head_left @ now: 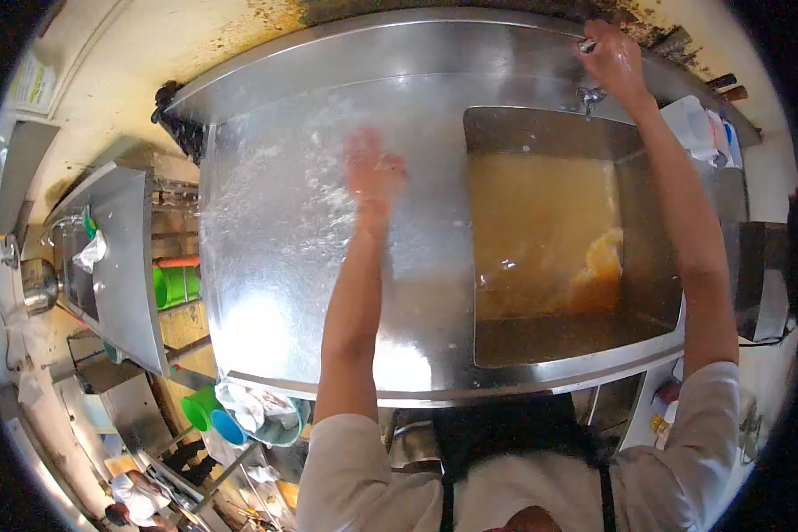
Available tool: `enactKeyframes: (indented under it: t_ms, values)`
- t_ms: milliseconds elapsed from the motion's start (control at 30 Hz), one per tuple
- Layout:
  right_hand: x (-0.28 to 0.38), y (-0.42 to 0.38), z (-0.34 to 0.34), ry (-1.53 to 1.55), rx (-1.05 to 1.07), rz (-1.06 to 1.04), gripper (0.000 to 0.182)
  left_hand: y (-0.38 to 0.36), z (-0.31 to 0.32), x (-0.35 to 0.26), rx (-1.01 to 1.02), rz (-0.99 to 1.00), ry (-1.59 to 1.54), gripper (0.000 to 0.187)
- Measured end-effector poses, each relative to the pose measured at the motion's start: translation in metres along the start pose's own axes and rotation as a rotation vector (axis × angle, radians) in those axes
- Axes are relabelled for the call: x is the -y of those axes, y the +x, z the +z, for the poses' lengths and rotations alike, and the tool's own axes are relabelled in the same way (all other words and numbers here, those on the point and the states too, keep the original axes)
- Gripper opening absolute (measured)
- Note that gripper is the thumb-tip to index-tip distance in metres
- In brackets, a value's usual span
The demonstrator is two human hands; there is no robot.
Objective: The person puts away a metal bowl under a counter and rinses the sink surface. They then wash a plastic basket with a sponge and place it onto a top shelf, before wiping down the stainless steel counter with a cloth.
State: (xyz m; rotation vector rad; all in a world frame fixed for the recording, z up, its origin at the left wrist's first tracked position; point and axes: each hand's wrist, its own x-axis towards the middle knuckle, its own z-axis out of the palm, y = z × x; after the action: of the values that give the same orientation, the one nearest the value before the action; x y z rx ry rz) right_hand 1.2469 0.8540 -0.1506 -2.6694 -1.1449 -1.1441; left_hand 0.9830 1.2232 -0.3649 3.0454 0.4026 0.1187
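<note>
My right hand point(614, 64) is closed around the small metal tap handle point(587, 45) at the back edge of the sink unit. Just below it, the tap spout point(588, 99) points down over the sink basin point(545, 344). Cloudy yellow-brown water point(541, 226) fills much of the basin, with an orange-brown patch point(601, 270) on its right side. Over the wet steel drainboard point(275, 239), my left hand point(372, 170) is smeared by motion. I cannot make out its fingers or whether they touch the metal.
White plastic containers point(696, 131) stand right of the basin. Off the left front corner are a tub with cloths point(262, 412), a blue bucket point(228, 427) and a green bucket point(200, 408). A second steel sink table point(120, 257) stands left. Another person point(137, 496) is far lower left.
</note>
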Motion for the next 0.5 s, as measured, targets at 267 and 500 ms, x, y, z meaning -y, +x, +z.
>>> enactKeyframes:
  t_ms: [267, 500]
  values:
    - [0.011, 0.008, -0.004, -0.008, -0.013, 0.018, 0.027, -0.020, -0.045, 0.200, -0.083, -0.419, -0.023, 0.056]
    - [0.026, 0.014, -0.020, -0.086, 0.369, 0.262, 0.039, 0.120, 0.012, 0.260, -0.407, -0.184, 0.191, 0.057]
